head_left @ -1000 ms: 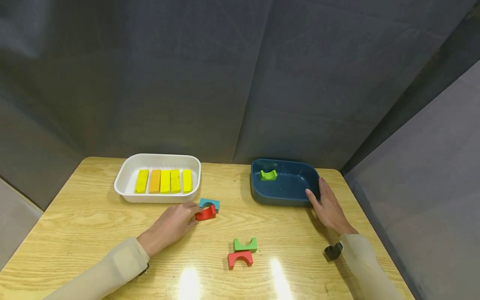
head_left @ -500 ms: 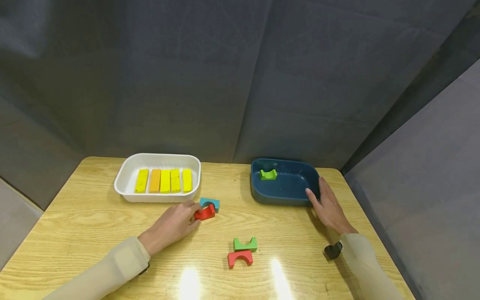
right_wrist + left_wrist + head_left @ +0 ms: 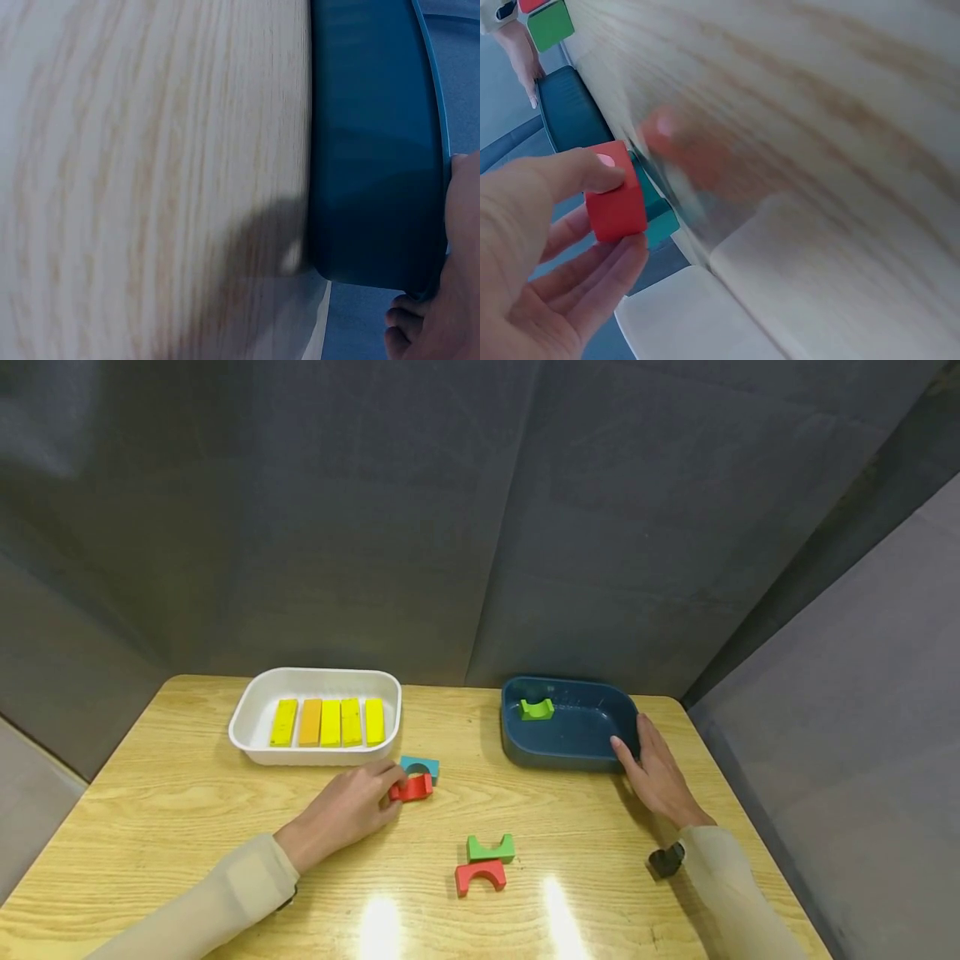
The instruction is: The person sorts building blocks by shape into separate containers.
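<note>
In the head view my left hand [image 3: 354, 806] pinches a red arch block [image 3: 412, 787] between thumb and fingers. The left wrist view shows the thumb on one face of this red block [image 3: 619, 202] and fingertips on another. Just behind it lies a blue arch block [image 3: 423, 766], partly covered by the red one. My right hand [image 3: 662, 778] rests with fairly straight fingers at the right end of a dark blue tray [image 3: 570, 760], its thumb at the near rim. A green arch block [image 3: 537, 711] lies inside that tray, toward the left.
A white tray [image 3: 315, 757] with several yellow blocks [image 3: 330, 723] and an orange block [image 3: 309, 723] stands at the back left. Nearer the front, a green arch block [image 3: 491, 850] lies against a red arch block [image 3: 480, 877]. Dark cloth [image 3: 420, 527] hangs behind the wooden table [image 3: 187, 793].
The red arch block has turned slightly in my left hand's fingers, staying beside the blue block. My right hand and both trays have stayed in place.
</note>
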Available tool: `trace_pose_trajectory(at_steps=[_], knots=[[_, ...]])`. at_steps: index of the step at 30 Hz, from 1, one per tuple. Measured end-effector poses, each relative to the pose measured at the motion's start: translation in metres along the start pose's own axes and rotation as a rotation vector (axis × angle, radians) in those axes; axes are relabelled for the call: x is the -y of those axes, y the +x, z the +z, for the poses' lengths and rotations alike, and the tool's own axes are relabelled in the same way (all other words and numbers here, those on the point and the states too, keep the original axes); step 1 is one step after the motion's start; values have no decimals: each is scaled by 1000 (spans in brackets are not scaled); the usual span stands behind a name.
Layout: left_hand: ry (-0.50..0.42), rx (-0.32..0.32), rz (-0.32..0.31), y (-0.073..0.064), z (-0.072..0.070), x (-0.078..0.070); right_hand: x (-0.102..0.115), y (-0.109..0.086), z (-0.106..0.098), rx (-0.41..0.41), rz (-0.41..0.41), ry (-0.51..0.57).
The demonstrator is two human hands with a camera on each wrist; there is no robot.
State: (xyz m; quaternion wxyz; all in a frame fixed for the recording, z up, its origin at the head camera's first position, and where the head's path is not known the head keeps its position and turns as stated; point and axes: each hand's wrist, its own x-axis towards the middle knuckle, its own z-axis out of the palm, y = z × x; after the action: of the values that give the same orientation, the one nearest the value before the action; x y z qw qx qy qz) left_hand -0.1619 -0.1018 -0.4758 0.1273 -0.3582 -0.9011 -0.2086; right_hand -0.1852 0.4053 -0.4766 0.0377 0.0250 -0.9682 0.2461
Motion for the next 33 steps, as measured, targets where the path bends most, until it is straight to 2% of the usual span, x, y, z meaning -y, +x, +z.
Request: trace_pose_trajectory(at_steps=[7, 13, 22, 33], knots=[[89, -78, 92, 1, -2, 1, -1, 1, 0, -6, 2, -10], [98, -96, 129, 3, -5, 0, -1, 1, 1, -10, -4, -3], [92, -163, 200, 8, -9, -2, 1, 0, -1, 1, 3, 6], [99, -183, 246, 26, -16, -9, 2, -1, -1, 0, 4, 4]])
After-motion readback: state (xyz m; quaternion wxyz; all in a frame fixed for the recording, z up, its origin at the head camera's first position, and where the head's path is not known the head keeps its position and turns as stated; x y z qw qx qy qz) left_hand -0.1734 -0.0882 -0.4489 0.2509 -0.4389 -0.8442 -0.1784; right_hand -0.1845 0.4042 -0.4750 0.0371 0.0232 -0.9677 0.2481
